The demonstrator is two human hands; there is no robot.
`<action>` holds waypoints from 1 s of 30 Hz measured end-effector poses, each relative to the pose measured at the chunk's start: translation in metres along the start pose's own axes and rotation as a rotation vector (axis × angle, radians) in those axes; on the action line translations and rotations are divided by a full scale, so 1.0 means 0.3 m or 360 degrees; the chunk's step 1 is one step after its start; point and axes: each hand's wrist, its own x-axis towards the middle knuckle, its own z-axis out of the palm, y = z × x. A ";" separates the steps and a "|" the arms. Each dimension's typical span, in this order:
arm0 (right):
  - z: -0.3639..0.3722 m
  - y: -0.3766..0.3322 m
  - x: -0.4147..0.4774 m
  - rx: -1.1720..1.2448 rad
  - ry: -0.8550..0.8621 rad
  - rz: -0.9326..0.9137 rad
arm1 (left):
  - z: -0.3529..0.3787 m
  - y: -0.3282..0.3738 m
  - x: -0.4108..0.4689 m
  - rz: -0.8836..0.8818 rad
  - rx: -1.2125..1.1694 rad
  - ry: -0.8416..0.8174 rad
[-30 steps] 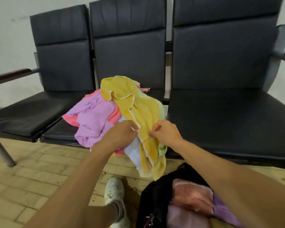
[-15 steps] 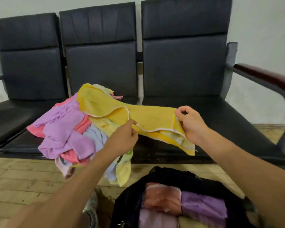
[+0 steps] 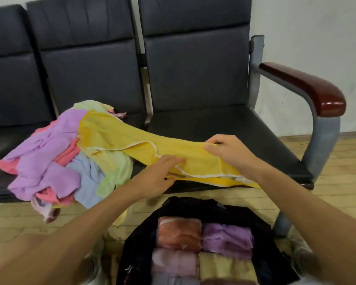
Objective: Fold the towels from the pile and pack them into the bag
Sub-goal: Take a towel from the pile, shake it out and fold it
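A yellow towel [image 3: 119, 136] with white edging stretches from the pile across to the right seat. My right hand [image 3: 228, 151] pinches its far right end above the seat. My left hand [image 3: 158, 173] holds the towel's lower edge near the middle, fingers mostly straight over the cloth. The pile of towels [image 3: 47, 161], purple, pink, pale blue and light green, lies on the middle seat. A black bag [image 3: 261, 262] stands open on the floor below my hands, with several folded towels [image 3: 179, 231] packed inside in rows.
Three black padded seats [image 3: 193, 120] are joined in a row against a white wall. A dark red armrest [image 3: 308, 89] on a grey metal frame juts out at the right. The floor is pale wood planks [image 3: 341, 171].
My right hand has drawn the yellow towel further right, off the pile and over the right seat. My left hand slid along its lower edge. The view shifted right and down.
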 end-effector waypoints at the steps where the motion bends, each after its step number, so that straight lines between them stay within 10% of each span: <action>1: -0.005 0.005 -0.005 -0.0178 -0.0048 -0.0051 | -0.001 0.006 -0.002 0.0006 -0.0003 -0.0020; 10: 0.010 0.092 -0.044 -0.1000 -0.0077 -0.0215 | 0.033 -0.086 -0.101 -0.0051 0.0345 0.0103; 17: 0.177 0.026 -0.051 -0.0897 -0.0267 -0.0619 | 0.009 -0.160 -0.074 -0.0364 0.0437 0.0251; 30: 0.381 -0.035 0.030 -0.1134 -0.0094 -0.0179 | 0.019 -0.168 -0.004 -0.0415 0.0305 0.0514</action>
